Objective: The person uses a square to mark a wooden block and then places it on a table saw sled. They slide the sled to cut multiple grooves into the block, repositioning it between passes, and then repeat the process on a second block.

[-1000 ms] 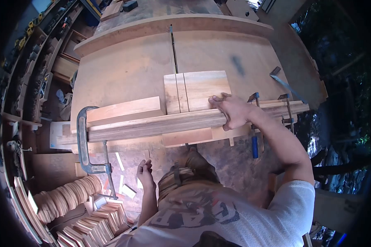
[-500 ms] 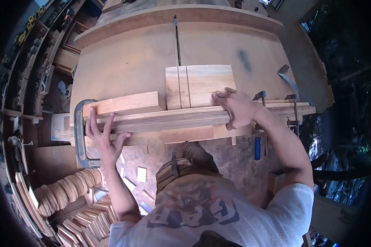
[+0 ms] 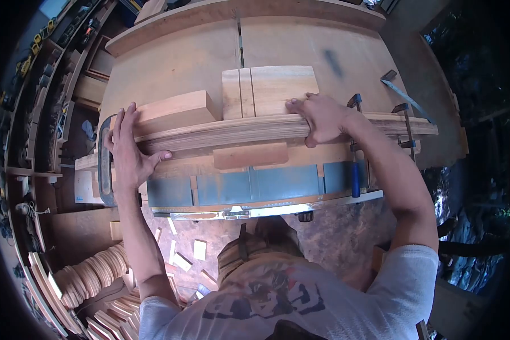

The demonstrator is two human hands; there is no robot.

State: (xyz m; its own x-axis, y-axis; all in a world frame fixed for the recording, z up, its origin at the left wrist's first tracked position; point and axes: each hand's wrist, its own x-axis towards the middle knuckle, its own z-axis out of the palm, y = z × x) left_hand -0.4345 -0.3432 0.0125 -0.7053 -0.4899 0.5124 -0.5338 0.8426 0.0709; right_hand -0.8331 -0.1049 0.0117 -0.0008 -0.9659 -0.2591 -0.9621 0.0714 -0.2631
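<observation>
My left hand (image 3: 129, 156) grips the left end of the thick plywood fence (image 3: 226, 135). Its fingers reach over onto a wooden block (image 3: 173, 107), and its thumb lies on the near side. A large C-clamp (image 3: 103, 164) stands beside that hand. Further right, my right hand (image 3: 326, 120) straddles the same fence, with fingertips on a flat board (image 3: 283, 90). Two dark grooves run across this board near its left side, and its near edge meets the fence. The slotted wooden sled base (image 3: 300, 42) lies under these pieces.
Two bar clamps, one with a blue handle (image 3: 356, 180), hang on the fence's right part. A blue-grey saw table (image 3: 226, 188) shows in front. A square-like tool (image 3: 405, 96) lies at right. Offcuts (image 3: 199, 249) litter the floor; shelves (image 3: 45, 102) line the left.
The sled, with fence, block, board and clamps, has slid away from me, both hands moving with it. The blue-grey saw table and its front rail have come into view.
</observation>
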